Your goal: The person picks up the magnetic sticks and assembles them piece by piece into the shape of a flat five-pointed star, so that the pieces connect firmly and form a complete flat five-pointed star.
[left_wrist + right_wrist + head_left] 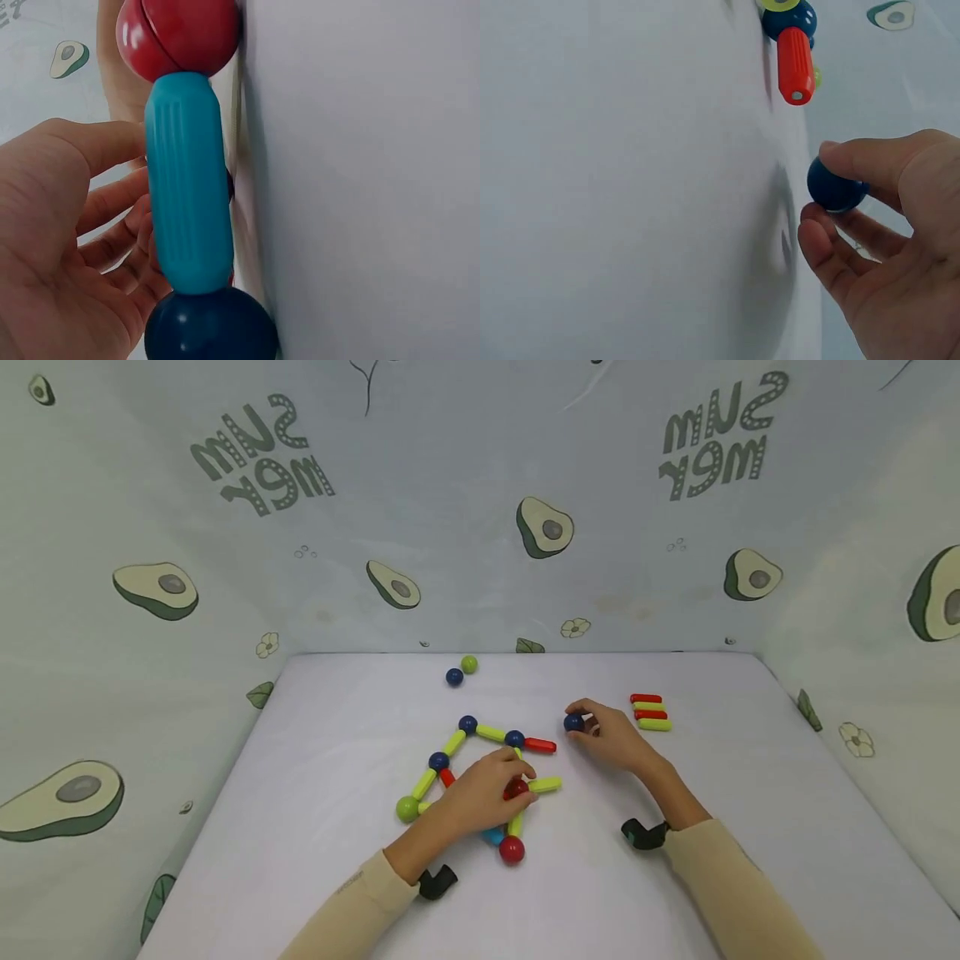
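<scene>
In my head view I count two hands, held apart from each other. Right hand (611,735): thumb and fingers pinch one blue ball (573,722), away from the assembly. Left hand (480,791): thumb and fingers are clamped about one central red ball (517,788) of a rod-and-ball assembly (454,743), which lies under and around this hand.

Assembly, by position:
- Beyond the left hand: two far blue balls (468,725), joined by one yellow-green rod (491,733). One red rod (540,745) extends from the right-hand ball of the pair toward the right hand.
- Left of the left hand: one side blue ball (438,762) and one green ball (407,809).
- Nearer than the left fingertips: one near red ball (512,850), joined to one light-blue rod (492,837). My left wrist view shows one lower blue ball (210,326) at that rod's other end.

The left hand covers several rods; I cannot total them.

Loose parts: four stacked rods (650,715), two red and two yellow-green, beyond and right of the right hand; one loose blue ball (454,677) and one loose green ball (468,664), well beyond the left hand.
</scene>
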The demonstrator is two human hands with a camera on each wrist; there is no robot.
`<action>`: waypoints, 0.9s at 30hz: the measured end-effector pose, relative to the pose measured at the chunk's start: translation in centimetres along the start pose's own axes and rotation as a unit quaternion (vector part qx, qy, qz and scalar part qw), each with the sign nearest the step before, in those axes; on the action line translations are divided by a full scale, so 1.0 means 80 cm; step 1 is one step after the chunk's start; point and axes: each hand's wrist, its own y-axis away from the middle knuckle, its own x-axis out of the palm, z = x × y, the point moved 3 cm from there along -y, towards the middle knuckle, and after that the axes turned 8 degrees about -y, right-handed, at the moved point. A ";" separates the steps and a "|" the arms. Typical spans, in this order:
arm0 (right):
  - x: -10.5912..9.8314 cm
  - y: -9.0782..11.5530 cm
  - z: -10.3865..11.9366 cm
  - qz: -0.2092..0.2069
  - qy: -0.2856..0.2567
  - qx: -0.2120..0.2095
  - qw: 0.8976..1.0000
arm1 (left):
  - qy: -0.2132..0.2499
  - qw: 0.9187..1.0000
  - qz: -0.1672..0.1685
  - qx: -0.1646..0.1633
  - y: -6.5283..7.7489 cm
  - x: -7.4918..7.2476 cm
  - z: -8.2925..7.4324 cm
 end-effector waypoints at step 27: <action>0.031 0.045 0.009 -0.010 -0.030 -0.012 0.999 | -0.032 0.999 0.016 0.010 -0.017 0.019 -0.003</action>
